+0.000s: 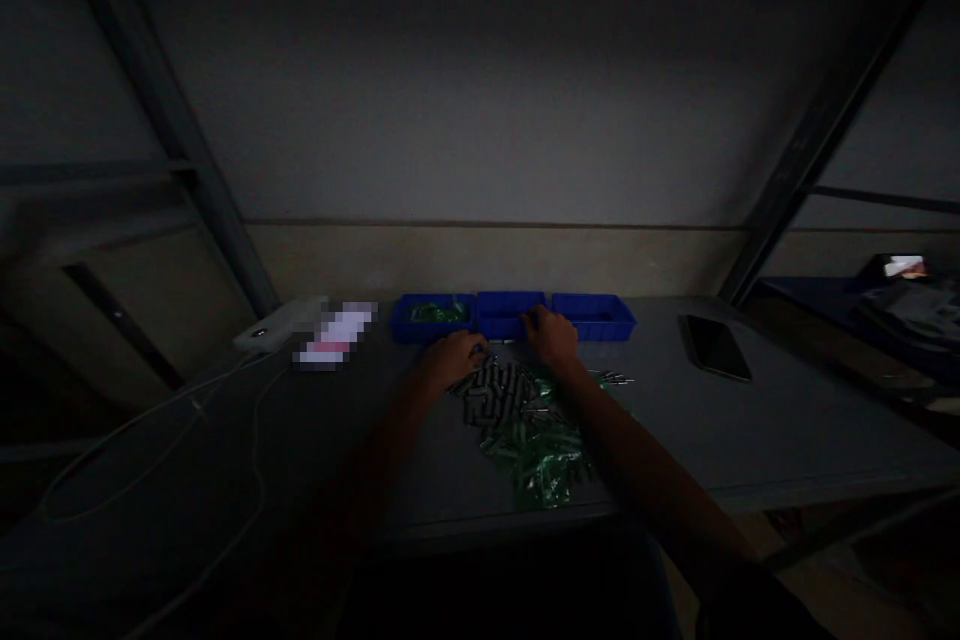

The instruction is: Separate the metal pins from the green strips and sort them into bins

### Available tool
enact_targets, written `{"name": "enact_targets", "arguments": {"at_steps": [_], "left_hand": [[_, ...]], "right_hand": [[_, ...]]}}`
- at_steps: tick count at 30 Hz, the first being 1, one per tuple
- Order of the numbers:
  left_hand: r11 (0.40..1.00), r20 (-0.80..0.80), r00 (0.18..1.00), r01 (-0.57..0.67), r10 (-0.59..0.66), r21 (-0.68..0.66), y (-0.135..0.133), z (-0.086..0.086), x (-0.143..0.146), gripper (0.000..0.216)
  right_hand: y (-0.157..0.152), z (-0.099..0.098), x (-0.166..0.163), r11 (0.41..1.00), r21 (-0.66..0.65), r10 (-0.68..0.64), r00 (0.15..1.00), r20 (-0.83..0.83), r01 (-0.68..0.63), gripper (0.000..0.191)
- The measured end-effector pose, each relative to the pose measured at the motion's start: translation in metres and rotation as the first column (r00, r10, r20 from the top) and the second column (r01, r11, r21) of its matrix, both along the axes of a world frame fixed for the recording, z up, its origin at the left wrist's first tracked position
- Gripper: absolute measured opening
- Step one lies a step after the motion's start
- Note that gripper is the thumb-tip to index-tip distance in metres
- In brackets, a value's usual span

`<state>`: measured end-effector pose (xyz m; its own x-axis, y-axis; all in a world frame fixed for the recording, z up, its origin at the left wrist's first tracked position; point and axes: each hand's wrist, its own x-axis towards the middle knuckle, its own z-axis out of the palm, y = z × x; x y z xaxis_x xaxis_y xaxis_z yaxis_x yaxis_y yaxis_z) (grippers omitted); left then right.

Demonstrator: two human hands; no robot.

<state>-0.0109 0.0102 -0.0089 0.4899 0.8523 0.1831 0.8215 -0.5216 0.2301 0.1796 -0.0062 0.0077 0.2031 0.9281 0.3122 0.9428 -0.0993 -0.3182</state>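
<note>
A heap of small dark cylindrical parts lies on the grey table, with a pile of green ones nearer to me. My left hand rests at the heap's far left edge, fingers curled over the parts. My right hand hovers at the heap's far right, by the front rim of the middle blue tray. Its fingers are bent downward. The dim light hides whether either hand holds anything. The left blue tray holds some green parts. The right blue tray looks dark inside.
A dark phone lies flat on the table at the right. A white device with white cables sits at the left, beside a blurred pink-and-white item. Dark metal frame posts stand on both sides. Another cluttered surface is far right.
</note>
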Motion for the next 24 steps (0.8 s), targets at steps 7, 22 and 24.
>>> {"name": "enact_targets", "arguments": {"at_steps": [7,22,24], "left_hand": [[0.997,0.145,0.987,-0.056,0.064,-0.061,-0.011,0.000,0.001,0.018],[0.994,0.521,0.851,0.105,-0.069,-0.040,-0.023,0.013,0.002,0.025],[0.990,0.568,0.816,0.143,-0.108,-0.018,-0.022,0.013,0.002,0.026]], "right_hand": [[-0.020,-0.001,-0.004,0.976,0.021,0.215,0.977,-0.009,-0.215,0.038],[-0.032,-0.005,-0.020,0.832,0.136,0.542,0.840,0.012,-0.538,0.027],[-0.032,-0.004,-0.021,0.841,0.144,0.531,0.846,-0.036,-0.522,0.031]]}}
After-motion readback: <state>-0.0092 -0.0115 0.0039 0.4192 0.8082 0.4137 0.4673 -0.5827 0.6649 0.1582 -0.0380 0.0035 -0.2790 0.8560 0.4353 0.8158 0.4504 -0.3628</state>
